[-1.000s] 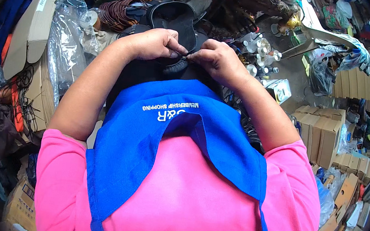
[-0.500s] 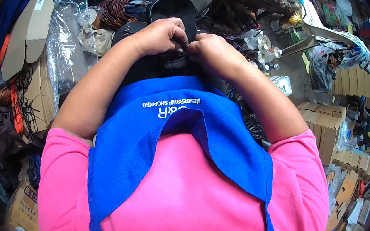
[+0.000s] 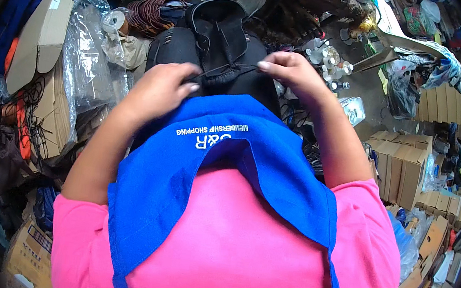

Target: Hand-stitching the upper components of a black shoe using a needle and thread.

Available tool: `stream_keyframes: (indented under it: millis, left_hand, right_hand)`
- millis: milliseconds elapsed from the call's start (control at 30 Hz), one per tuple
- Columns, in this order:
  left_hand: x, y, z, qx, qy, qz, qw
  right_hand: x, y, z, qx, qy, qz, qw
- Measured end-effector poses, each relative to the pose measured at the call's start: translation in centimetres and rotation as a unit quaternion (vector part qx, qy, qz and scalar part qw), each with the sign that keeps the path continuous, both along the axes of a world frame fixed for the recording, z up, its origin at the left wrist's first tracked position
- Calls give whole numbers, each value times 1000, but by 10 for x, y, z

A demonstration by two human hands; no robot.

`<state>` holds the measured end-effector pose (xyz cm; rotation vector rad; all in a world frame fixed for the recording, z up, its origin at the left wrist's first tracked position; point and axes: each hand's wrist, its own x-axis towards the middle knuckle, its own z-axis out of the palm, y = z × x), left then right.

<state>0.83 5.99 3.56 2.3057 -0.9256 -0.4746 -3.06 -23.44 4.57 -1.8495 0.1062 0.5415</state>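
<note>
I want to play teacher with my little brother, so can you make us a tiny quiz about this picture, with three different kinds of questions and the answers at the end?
1. True or false: in the picture, the cluster of bottles is to the right of the black leather-like piece.
2. What colour is the apron?
A) Red
B) Blue
C) Green
3. Fill in the missing word: a thin dark ____ runs from the fingertips of the person's right hand to the black piece.

Key: 1. True. 2. B. 3. Cord.
</note>
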Motion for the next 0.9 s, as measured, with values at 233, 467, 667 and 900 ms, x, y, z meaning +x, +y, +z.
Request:
stream_keyframes:
  millis: [233,467,667,900]
  left_hand:
    - [44,48,21,147,-47,148,977]
    - [42,-28,24,-603,481,189,608]
    - [96,11,-24,-506,485,233,675]
    - [143,70,-33,-280,265,312,868]
  right_hand:
    - [-33,-89,7,468,-25,-79,880]
    - [-47,-13,-14,-336,-81,36,938]
    - [-85,-25,-44,-472,-272,117,830]
    - [-89,-63,-47,249,58,-329,909]
